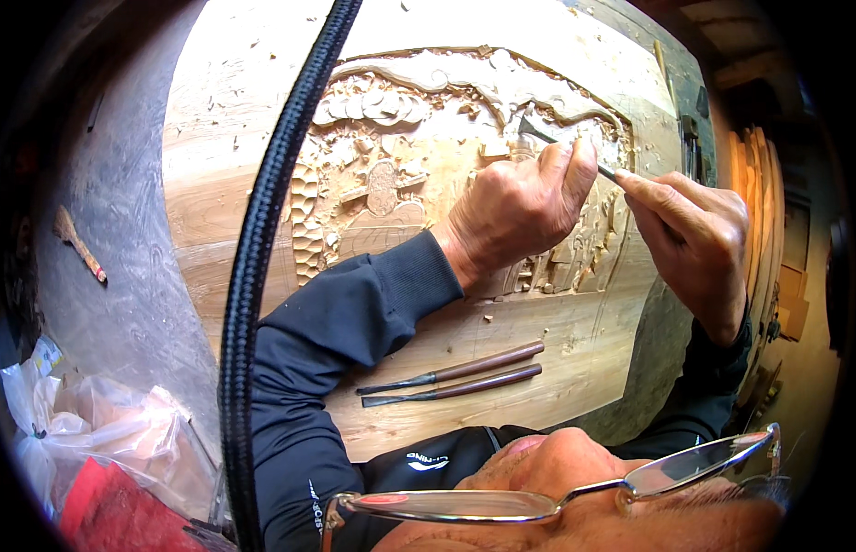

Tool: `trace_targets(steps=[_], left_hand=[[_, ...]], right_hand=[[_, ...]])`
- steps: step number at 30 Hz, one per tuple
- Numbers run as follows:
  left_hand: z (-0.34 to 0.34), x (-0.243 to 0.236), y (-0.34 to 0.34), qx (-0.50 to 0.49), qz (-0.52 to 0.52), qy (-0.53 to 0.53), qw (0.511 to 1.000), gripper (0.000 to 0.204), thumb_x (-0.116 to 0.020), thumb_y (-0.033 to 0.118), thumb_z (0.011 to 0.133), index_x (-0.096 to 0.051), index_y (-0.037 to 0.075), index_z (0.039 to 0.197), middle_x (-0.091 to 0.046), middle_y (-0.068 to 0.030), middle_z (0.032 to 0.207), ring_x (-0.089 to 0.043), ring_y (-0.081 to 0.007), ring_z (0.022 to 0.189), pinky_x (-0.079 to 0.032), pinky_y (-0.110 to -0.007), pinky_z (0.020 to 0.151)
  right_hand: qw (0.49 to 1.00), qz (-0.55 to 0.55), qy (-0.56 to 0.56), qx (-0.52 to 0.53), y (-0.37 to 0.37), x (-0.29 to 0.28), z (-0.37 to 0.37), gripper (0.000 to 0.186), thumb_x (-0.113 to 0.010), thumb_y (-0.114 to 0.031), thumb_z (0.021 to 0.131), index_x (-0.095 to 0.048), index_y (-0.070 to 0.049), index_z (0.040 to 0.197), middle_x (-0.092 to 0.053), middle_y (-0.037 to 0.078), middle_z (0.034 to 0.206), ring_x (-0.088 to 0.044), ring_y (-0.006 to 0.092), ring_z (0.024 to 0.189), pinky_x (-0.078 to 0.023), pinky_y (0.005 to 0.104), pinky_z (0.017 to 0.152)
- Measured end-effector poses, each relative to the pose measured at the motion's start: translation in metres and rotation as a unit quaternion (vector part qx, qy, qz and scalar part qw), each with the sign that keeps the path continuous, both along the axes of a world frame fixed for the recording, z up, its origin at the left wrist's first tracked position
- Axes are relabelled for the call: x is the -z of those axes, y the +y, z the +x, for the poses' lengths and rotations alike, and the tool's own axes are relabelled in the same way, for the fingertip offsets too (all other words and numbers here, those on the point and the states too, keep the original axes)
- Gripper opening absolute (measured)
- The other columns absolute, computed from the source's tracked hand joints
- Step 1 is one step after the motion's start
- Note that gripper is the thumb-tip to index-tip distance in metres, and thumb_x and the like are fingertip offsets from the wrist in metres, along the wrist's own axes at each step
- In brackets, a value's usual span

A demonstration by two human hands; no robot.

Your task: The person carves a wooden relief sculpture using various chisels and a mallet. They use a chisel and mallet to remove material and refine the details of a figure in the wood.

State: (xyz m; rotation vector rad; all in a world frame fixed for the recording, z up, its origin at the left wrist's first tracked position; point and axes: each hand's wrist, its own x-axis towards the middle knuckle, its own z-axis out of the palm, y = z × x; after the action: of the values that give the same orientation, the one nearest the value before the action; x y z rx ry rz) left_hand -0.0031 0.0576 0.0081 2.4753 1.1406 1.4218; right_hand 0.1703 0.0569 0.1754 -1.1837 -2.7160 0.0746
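My left hand (522, 204) is closed on a dark chisel (539, 135) near its blade, which rests on a carved wooden panel (384, 189) among pale shavings. Farther back along the same tool, my right hand (687, 235) grips it, with the index finger lying along the shaft. The panel has a raised wavy border, scalloped shapes and a column of scooped cuts. Below the carving, two more chisels (476, 365) with dark red-brown handles lie side by side on the board's plain wood. The chisel's handle is mostly hidden by my right hand.
A grey worktop (124, 202) extends left of the board, with a wooden-handled piece (79, 245) on it. Clear plastic bags (106, 423) and red material (120, 501) fill the lower left. Stacked wooden boards (759, 212) stand at the right. A braided black cable crosses the view.
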Motion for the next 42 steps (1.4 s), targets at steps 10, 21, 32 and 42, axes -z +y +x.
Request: trace_targets(steps=[10, 21, 32, 42], left_hand=[[-0.002, 0.005, 0.002, -0.004, -0.005, -0.020, 1.000, 0.033, -0.061, 0.005, 0.099, -0.061, -0.012, 0.127, -0.071, -0.0206, 0.096, -0.069, -0.0175, 0.057, -0.057, -0.032, 0.048], [-0.007, -0.001, 0.001, -0.032, 0.023, 0.001, 0.999, 0.038, -0.062, 0.004, 0.098, -0.059, -0.014, 0.131, -0.073, -0.0220, 0.096, -0.069, -0.0179, 0.058, -0.056, -0.031, 0.049], [-0.007, -0.001, -0.001, -0.035, 0.020, -0.014, 0.999, 0.037, -0.060, 0.005, 0.098, -0.058, -0.014, 0.129, -0.070, -0.0199, 0.093, -0.067, -0.0190, 0.056, -0.056, -0.031, 0.047], [-0.004, -0.004, 0.007, -0.029, -0.007, -0.052, 0.998, 0.018, -0.057, -0.002, 0.098, -0.057, -0.003, 0.116, -0.064, -0.0151, 0.086, -0.069, -0.0264, 0.060, -0.056, -0.036, 0.052]], right_hand=[[0.998, -0.042, -0.030, 0.028, 0.010, -0.014, -0.021, 0.008, -0.082, -0.003, 0.088, -0.081, -0.001, 0.096, -0.073, 0.015, 0.076, -0.072, 0.0281, 0.062, -0.053, 0.0374, 0.056], [0.997, -0.046, -0.031, 0.045, 0.010, -0.021, -0.034, 0.007, -0.082, -0.002, 0.086, -0.080, 0.002, 0.092, -0.073, 0.019, 0.078, -0.074, 0.0340, 0.067, -0.055, 0.0402, 0.060], [0.997, -0.029, -0.061, 0.022, 0.014, -0.026, -0.044, 0.007, -0.077, -0.002, 0.087, -0.075, -0.001, 0.080, -0.067, 0.018, 0.067, -0.068, 0.0331, 0.059, -0.052, 0.0419, 0.059], [0.990, -0.037, -0.125, 0.061, 0.016, -0.014, -0.055, 0.022, -0.066, -0.002, 0.088, -0.066, -0.004, 0.066, -0.063, 0.018, 0.059, -0.063, 0.0297, 0.050, -0.051, 0.0424, 0.056]])
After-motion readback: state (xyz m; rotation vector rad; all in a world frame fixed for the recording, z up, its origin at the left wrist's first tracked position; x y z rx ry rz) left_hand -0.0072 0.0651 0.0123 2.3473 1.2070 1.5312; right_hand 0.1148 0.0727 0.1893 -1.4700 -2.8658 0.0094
